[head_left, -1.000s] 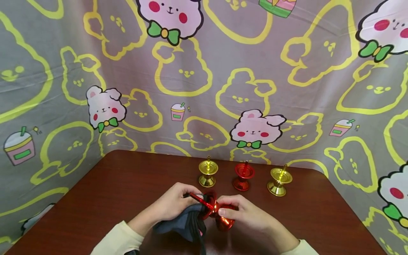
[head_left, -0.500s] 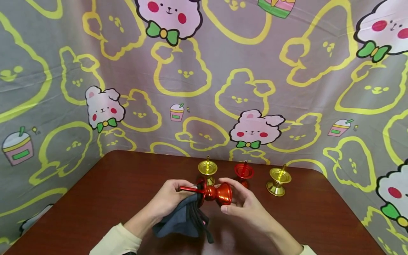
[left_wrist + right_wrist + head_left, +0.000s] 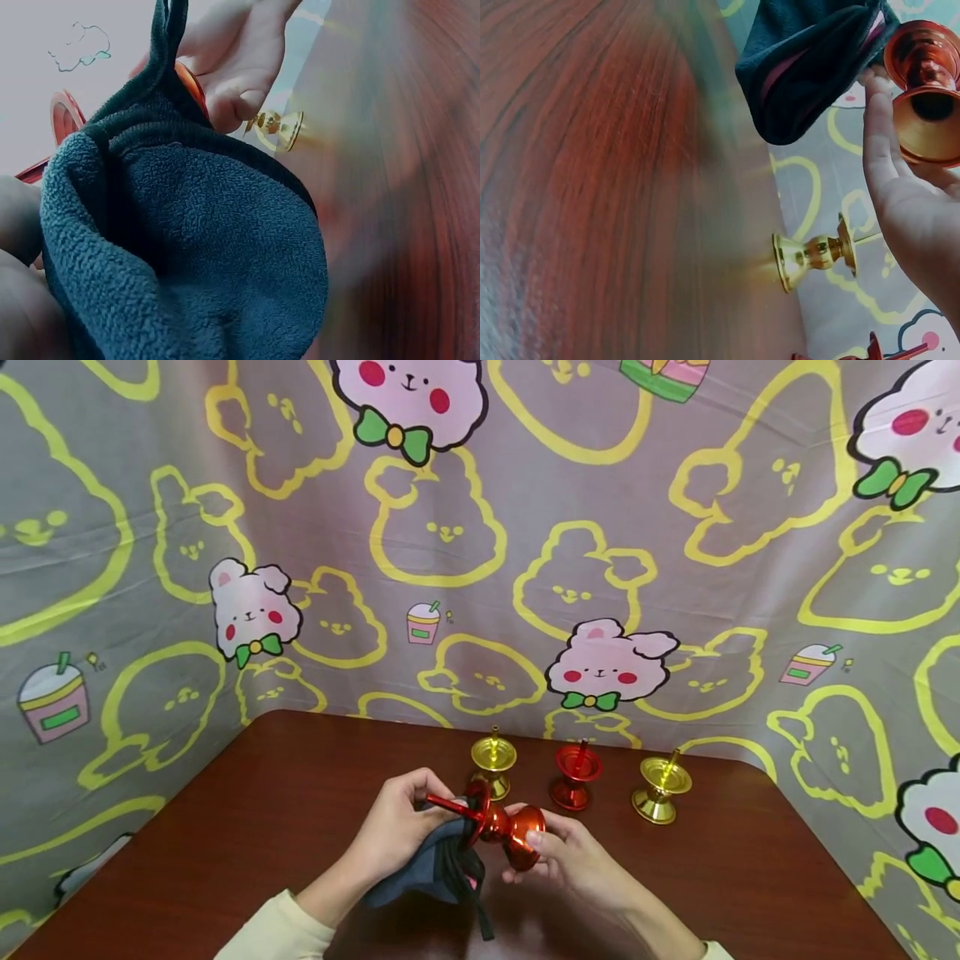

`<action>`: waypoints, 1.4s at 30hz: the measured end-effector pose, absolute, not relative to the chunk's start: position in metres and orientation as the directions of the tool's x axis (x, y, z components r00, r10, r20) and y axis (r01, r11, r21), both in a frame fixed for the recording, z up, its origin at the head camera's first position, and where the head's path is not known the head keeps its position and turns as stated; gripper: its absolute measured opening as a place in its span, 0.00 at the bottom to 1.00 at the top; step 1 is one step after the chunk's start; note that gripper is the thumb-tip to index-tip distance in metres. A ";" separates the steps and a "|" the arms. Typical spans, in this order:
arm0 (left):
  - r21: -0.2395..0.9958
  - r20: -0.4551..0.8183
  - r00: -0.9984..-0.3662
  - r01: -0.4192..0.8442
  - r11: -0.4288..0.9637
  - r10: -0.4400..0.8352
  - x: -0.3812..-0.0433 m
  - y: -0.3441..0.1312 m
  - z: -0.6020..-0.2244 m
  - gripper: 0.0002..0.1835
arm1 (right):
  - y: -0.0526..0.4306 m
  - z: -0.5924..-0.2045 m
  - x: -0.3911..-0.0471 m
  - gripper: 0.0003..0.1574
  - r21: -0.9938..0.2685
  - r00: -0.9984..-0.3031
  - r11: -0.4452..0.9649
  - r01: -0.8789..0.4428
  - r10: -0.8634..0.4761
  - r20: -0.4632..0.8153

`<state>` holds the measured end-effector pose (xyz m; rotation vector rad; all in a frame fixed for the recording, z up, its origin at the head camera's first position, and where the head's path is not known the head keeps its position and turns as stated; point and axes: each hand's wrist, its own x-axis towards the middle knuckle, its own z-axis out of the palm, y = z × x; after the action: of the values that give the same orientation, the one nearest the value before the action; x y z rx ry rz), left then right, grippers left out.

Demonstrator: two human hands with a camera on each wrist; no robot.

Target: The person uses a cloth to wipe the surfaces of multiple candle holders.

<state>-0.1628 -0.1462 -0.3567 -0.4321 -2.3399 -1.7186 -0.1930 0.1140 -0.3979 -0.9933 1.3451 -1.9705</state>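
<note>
Right now the red holder (image 3: 498, 822) is up off the table (image 3: 247, 810), lying sideways between both hands just in front of the row of three at the back. The left hand (image 3: 393, 831) has its fingers curled round a dark cloth (image 3: 442, 877), bunched against the cup end where the thin spike sticks out towards the left. The right hand (image 3: 573, 860) cradles the flared foot, fingertips bent around its rim and the thumb on top; the right wrist view shows the hollow underside of that foot facing the palm.

By my reading this is the wiping step, midway: the cloth sits on the dish and spike, while the stem and foot look bare of it. A next move would call for turning the piece in the right fingers so the cloth can reach the waist and foot, and for care with that spike, which points at the left thumb.

As for materials, the holder is glossy, mirror-bright metallic red, hourglass in shape with a narrow waist. The cloth is soft fleece, dark blue-grey, nubbly in the left wrist view, with a pink edge showing in the right wrist view. Behind stand a gold holder (image 3: 492, 766), a second red one (image 3: 573, 774) and another gold holder (image 3: 660, 787), that last one tilted. The table is reddish wood grain with a sheen.
</note>
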 end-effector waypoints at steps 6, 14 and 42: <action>0.863 0.385 -0.909 0.416 0.287 0.159 -0.163 -0.145 -0.357 0.08 | 0.115 -0.396 -0.189 0.25 -0.932 -0.547 -0.294 0.211 -0.826 0.136; 0.818 0.415 -0.892 0.452 0.357 0.178 -0.159 -0.141 -0.356 0.09 | 0.118 -0.392 -0.188 0.40 -0.910 -0.455 -0.097 0.402 -0.884 -0.107; 0.957 0.237 -0.970 0.242 0.160 0.048 -0.162 -0.149 -0.362 0.09 | 0.107 -0.392 -0.188 0.45 -0.899 -0.678 -0.099 -0.427 -0.623 0.391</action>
<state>-0.1620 -0.1490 -0.3621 -0.2871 -2.2728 -1.9223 -0.1880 0.1073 -0.3916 -1.1787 1.9961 -1.8815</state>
